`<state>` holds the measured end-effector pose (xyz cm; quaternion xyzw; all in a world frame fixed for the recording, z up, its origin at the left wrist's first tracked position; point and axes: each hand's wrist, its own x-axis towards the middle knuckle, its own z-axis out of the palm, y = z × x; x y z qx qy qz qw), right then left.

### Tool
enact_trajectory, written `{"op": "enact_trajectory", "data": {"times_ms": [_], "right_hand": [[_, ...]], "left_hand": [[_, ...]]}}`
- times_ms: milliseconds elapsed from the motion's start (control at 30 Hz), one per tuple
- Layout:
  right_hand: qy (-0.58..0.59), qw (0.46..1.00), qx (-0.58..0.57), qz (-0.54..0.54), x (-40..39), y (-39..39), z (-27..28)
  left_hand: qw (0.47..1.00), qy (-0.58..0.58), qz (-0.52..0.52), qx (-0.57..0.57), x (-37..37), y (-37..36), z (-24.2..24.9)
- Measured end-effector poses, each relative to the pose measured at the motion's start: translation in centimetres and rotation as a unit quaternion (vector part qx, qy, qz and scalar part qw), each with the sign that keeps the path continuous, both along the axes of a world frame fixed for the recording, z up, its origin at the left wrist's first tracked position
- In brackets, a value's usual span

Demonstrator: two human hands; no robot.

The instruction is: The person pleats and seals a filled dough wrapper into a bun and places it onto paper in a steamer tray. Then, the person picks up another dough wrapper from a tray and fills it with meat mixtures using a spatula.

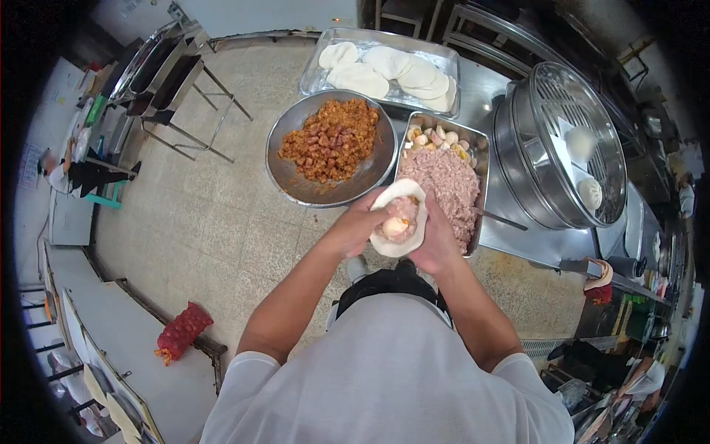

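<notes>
A round dough wrapper [385, 246] lies cupped between my two hands, with pink minced meat and a piece of egg [396, 226] inside it. My left hand [356, 227] holds the wrapper's left side, its thumb reaching over the rim onto the filling. On the other side, my right hand [441, 238] supports the wrapper along its right edge; most of its fingers are hidden. Just beyond them stands a metal pan with minced meat [444, 177], egg pieces [436, 138] and a metal-handled utensil [500, 218]. To the left is a steel bowl [278, 172] of reddish-brown diced filling [329, 140].
Flat dough rounds [359, 79] rest on a metal tray [311, 80] at the back. A stacked steamer [510, 159] holding two buns stands right. A red net sack [185, 331] lies lower left. Other people [70, 174] are at the far left and right.
</notes>
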<state>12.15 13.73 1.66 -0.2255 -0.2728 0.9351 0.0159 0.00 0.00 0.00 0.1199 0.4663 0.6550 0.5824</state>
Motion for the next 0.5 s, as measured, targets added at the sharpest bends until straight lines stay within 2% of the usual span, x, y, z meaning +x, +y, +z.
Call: {"op": "enact_trajectory", "data": {"times_ms": [67, 100, 167, 233, 267, 300, 367, 433, 500], "right_hand": [[0.075, 0.997, 0.005, 0.034, -0.4, 1.5, 1.9], [0.058, 0.997, -0.043, 0.032, 1.3, -1.1, 3.1], [0.066, 0.995, 0.073, -0.004, 1.5, -0.5, 4.8], [0.036, 0.998, 0.051, 0.014, 0.6, -1.1, 3.2], [0.019, 0.999, 0.028, 0.005, -0.3, -1.3, 1.5], [0.005, 1.0, 0.004, -0.005, -1.3, -1.5, 1.1], [-0.025, 1.0, -0.01, -0.014, -1.3, -0.9, 1.2], [0.055, 0.998, 0.017, 0.022, -0.3, -0.7, 3.1], [0.04, 0.999, 0.034, 0.007, 0.4, -1.6, 4.2]], "left_hand": [[0.993, -0.022, 0.097, 0.068, -0.4, 0.3, 1.7], [0.994, -0.035, 0.101, 0.019, 0.8, -2.9, 4.4], [0.976, -0.135, 0.123, 0.122, -0.2, -3.1, 7.0], [0.974, -0.153, 0.131, 0.104, -0.1, -1.7, 4.7], [0.984, -0.118, 0.121, 0.056, 0.0, -0.7, 2.4], [0.991, -0.079, 0.11, 0.006, 0.0, 0.1, 2.3], [0.992, -0.059, 0.115, 0.005, 0.0, 0.1, 2.3], [0.99, -0.068, 0.106, 0.062, 0.0, -1.4, 4.3], [0.985, -0.112, 0.113, 0.073, -0.2, -2.4, 5.2]]}}
